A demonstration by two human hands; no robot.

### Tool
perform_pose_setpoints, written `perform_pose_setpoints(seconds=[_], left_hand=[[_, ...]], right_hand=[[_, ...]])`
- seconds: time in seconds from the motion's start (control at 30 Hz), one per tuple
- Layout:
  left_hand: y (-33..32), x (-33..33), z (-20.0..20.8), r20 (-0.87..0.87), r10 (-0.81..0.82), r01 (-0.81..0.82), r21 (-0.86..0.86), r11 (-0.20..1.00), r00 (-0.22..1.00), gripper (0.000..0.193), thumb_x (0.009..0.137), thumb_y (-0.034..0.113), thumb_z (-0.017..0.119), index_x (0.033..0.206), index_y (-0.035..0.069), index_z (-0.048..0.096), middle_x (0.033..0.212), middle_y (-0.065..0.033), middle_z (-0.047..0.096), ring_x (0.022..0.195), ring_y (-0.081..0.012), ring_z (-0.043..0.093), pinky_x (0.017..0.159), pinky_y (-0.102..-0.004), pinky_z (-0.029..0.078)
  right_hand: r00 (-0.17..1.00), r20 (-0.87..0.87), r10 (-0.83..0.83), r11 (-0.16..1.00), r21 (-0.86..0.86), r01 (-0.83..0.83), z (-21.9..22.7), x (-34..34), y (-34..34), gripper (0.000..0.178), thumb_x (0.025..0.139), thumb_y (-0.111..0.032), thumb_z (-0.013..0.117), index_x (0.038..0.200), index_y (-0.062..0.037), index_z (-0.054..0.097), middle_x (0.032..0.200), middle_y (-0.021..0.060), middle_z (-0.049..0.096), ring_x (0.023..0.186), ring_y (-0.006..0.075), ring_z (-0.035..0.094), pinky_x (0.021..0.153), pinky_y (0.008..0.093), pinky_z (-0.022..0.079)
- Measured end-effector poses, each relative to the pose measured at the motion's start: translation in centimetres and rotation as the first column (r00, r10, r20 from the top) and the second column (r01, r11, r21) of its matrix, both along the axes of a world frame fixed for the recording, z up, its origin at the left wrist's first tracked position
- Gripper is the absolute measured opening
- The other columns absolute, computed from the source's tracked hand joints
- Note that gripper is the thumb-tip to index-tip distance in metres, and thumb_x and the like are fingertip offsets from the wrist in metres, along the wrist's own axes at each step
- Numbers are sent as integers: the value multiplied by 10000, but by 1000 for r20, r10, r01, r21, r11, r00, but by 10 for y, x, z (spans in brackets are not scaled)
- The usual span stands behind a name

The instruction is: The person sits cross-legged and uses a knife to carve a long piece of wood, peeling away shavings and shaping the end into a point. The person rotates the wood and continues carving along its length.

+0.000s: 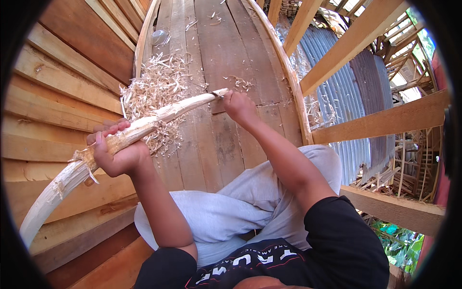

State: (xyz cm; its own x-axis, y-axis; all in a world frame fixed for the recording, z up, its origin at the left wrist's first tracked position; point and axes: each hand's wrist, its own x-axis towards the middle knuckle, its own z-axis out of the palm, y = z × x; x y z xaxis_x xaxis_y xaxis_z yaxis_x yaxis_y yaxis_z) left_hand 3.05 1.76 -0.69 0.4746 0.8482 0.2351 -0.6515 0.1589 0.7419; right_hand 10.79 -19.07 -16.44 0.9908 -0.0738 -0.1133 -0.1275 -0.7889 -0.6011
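A long, curved, pale wooden stick (159,117), stripped and splintery, runs from the lower left up toward the middle. My left hand (117,150) is wrapped around its middle part. My right hand (239,106) is closed at the stick's thin far end, where a small dark blade tip (216,95) shows against the wood; the tool's handle is hidden inside the fist. I sit with grey-trousered legs (231,207) on a plank floor (221,139).
A heap of pale wood shavings (156,91) lies on the planks behind the stick. Stacked boards (57,96) rise on the left. A wooden rail frame (380,120) and corrugated metal sheets (332,91) stand to the right, with a drop beyond.
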Motion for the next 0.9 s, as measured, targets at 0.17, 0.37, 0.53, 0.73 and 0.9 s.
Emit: perform_pose_setpoints(seconds=[0.17,0.37,0.53,0.73,0.9], left_hand=[[11,-5,-9,6,-19,19,28,999,1000,198,668,240,535,659,87,408,636,-84,410,591,-226,456,617,-358,434],[-2,-5,-4,59,-72,67,87,994,996,166,740,200,472,665,88,375,591,-45,394,531,-174,446,542,-298,421],[-13,-7,-2,70,-119,106,161,981,990,156,734,191,470,673,86,372,589,-50,394,531,-175,446,548,-295,421],[-1,-8,-8,100,-146,129,160,979,984,154,732,193,471,674,83,380,589,-63,412,528,-180,454,561,-307,419],[9,-7,-10,128,-185,167,144,975,974,147,723,191,479,677,87,386,597,-58,418,532,-176,457,557,-306,405]], right_hand=[[999,-22,45,999,31,-44,30,-20,30,539,975,-317,302,762,39,646,847,298,638,841,473,618,787,558,482],[998,-41,-39,996,79,42,-19,-6,3,543,980,-314,286,786,50,639,875,314,629,856,493,606,813,559,470],[998,-58,8,998,60,-5,-8,-3,2,523,970,-300,296,841,53,660,908,285,648,875,455,626,825,531,484],[993,-70,99,994,42,-96,45,-21,29,508,950,-317,324,822,32,670,858,278,650,847,448,633,808,531,483],[991,-82,108,993,52,-104,47,-21,23,536,955,-331,311,793,45,657,862,291,641,865,455,621,814,529,476]])
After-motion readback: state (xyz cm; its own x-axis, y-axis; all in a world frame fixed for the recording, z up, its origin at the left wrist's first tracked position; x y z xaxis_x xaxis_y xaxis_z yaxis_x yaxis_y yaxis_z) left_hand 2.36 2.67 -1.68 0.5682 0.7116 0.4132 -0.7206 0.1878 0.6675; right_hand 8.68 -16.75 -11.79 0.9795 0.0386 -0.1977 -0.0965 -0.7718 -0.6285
